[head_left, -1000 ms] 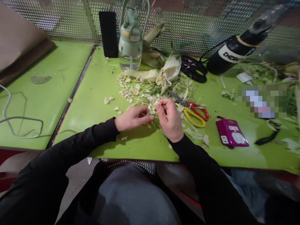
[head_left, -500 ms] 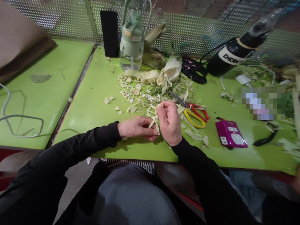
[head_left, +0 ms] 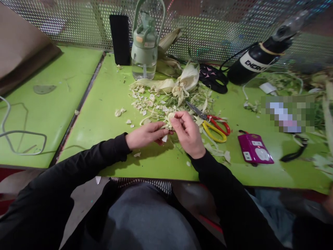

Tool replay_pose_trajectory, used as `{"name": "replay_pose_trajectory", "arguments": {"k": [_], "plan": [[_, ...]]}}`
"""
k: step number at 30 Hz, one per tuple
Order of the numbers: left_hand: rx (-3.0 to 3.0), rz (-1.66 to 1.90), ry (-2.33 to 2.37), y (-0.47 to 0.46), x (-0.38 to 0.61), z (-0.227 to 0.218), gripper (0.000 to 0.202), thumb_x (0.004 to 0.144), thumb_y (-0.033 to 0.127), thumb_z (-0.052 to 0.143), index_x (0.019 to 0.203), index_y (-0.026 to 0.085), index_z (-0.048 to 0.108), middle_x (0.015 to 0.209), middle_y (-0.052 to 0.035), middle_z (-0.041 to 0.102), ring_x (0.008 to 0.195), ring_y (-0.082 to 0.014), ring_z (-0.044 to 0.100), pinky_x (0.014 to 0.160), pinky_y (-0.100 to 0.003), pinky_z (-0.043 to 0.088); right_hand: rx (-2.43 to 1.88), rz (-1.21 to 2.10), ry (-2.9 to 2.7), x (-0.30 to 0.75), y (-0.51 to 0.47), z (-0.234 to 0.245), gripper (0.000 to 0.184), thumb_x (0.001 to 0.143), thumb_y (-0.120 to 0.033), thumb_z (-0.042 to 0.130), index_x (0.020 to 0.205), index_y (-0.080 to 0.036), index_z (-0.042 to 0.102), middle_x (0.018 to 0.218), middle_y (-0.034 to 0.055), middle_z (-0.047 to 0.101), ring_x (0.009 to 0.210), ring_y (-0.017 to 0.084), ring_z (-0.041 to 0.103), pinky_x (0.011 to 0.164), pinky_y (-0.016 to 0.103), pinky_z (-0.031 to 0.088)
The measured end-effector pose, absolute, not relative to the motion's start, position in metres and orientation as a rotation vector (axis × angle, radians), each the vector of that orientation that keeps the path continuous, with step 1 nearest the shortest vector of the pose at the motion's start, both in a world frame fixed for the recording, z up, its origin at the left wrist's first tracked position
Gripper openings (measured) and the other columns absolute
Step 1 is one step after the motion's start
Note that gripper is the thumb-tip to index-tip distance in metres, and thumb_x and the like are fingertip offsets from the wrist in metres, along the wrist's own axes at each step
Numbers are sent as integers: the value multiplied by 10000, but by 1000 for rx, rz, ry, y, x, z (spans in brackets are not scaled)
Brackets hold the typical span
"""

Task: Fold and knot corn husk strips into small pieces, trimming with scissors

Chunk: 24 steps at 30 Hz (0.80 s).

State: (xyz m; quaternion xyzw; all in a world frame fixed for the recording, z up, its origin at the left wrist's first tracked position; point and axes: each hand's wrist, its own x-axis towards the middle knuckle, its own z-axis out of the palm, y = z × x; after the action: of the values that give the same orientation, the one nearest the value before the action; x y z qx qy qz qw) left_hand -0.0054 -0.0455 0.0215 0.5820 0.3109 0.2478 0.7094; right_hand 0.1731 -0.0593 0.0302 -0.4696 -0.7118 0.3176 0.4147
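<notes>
Between my two hands is a small knotted bundle of pale corn husk strips (head_left: 170,119). My left hand (head_left: 147,134) pinches its lower left end between thumb and fingers. Thumb and curled fingers of my right hand (head_left: 188,133) close on its upper right side. Both hands are just above the green tabletop. Cut husk scraps (head_left: 151,101) lie beyond them, with a larger corn husk (head_left: 189,78) behind. Scissors (head_left: 214,128) with one red and one yellow handle rest to the right of my right hand, blades toward the scraps.
A water bottle (head_left: 144,52) and a black phone (head_left: 120,40) stand at the back by the mesh panel. Further right are a black bottle (head_left: 249,64) and a purple power socket (head_left: 256,148). Brown paper (head_left: 26,45) and a grey cable (head_left: 23,152) lie at left.
The husk bundle has turned, and its loose strips no longer hang down between my hands. My left hand has shifted slightly up and left; my right fingers have loosened a little around it.
</notes>
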Motion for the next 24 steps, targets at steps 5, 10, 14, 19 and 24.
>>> {"name": "replay_pose_trajectory", "arguments": {"k": [5,10,14,19,24], "plan": [[1298,506,646,-46,-7,25,291,945,410,572,822,166,471,881,1,571,648,-60,544,677,-253,599,-1195,745,-1787,175,-59,32,148,1008,-339,495,911,-227,493,611,-86,406,484,79,366,484,234,332],[1259,470,676,-47,-8,28,176,968,291,538,863,150,537,918,-21,613,741,-80,614,706,-234,589,-1208,503,-1872,172,-61,28,109,999,-298,489,916,-230,473,603,-85,447,472,83,400,490,246,322],[1228,364,747,-44,-10,35,121,969,162,494,852,148,521,808,1,617,633,-68,631,534,-161,514,-1189,452,-1994,170,-62,25,77,1000,-277,474,939,-230,476,587,-74,537,479,98,511,495,246,348],[1123,258,812,-45,-8,46,117,977,117,453,900,146,535,651,38,568,405,-35,456,374,-153,350,-1188,598,-1999,170,-62,27,97,1015,-306,456,949,-236,465,584,-75,559,492,110,574,507,247,392],[1042,428,913,-52,-4,51,234,991,122,388,807,145,532,616,54,413,451,-36,371,390,-140,334,-1189,667,-1892,173,-60,29,140,1018,-342,463,926,-236,460,597,-81,449,463,89,423,472,255,319]]}}
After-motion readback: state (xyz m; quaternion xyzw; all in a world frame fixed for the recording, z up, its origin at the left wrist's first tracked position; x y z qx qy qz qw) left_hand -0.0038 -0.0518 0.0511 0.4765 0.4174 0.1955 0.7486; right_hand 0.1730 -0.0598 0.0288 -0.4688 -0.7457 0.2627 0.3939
